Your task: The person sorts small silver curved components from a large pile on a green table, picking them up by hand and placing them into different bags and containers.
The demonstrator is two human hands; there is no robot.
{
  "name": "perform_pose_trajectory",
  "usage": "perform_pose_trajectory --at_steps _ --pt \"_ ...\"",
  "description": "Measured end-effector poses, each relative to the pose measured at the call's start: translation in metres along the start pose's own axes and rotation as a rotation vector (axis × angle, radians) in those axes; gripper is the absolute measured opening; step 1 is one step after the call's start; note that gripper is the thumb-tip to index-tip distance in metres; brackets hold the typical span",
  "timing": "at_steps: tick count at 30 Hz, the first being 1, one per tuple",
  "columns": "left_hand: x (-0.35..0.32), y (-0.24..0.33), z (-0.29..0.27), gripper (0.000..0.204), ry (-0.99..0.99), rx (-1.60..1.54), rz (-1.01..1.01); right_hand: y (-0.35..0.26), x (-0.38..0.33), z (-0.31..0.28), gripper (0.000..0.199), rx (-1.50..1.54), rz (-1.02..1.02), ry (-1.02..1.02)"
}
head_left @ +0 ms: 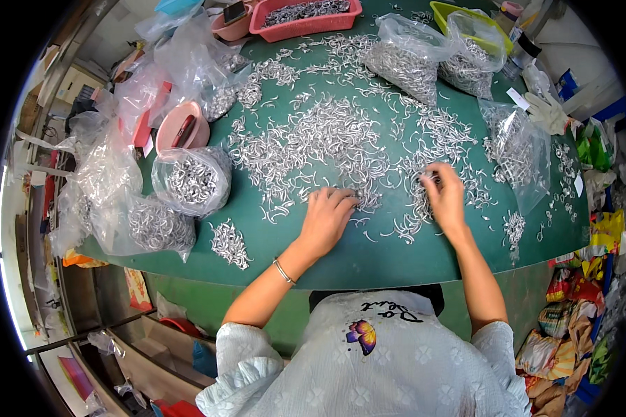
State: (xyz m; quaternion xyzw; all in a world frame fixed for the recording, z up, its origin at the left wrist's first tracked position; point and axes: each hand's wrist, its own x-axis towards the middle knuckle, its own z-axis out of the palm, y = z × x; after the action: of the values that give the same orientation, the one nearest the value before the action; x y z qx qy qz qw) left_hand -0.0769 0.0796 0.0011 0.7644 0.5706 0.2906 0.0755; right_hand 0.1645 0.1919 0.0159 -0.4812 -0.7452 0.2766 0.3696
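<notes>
Nearest the lens sits the person's pale patterned shirt [368,361], forearms rising from it toward 12 o'clock; the left hand [327,217] lies palm down on the green table [368,260], fingers curled together over a few small curved metal pieces [313,149], though whether it pinches any I cannot tell; the right hand [444,198] rests at 2 o'clock from the left, fingertips bunched on a small cluster of the same pieces, its grip likewise hidden. The pieces spread in a wide heap from the hands up toward 12 o'clock; they are short silver arcs lying flat, their long axes pointing every way, no common direction. At 9 o'clock stand clear plastic bags [188,182] full of pieces, with a small loose pile [229,243] beside them; a pink bowl [179,128] at 10 o'clock; a red tray [306,17] at 12; more bags [410,59] at 1 and another bag [518,153] at 3, close by the right hand.
</notes>
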Motion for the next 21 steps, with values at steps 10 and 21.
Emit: perform_pose_trajectory --at_steps 10,21 --pt "0.003 0.015 -0.012 0.044 0.015 0.084 -0.140 -0.032 -0.009 0.015 0.053 -0.297 -0.304 -0.221" --pt "-0.014 -0.015 -0.006 0.019 0.124 -0.047 -0.134 0.007 -0.005 0.009 0.017 -0.304 -0.429 -0.226"
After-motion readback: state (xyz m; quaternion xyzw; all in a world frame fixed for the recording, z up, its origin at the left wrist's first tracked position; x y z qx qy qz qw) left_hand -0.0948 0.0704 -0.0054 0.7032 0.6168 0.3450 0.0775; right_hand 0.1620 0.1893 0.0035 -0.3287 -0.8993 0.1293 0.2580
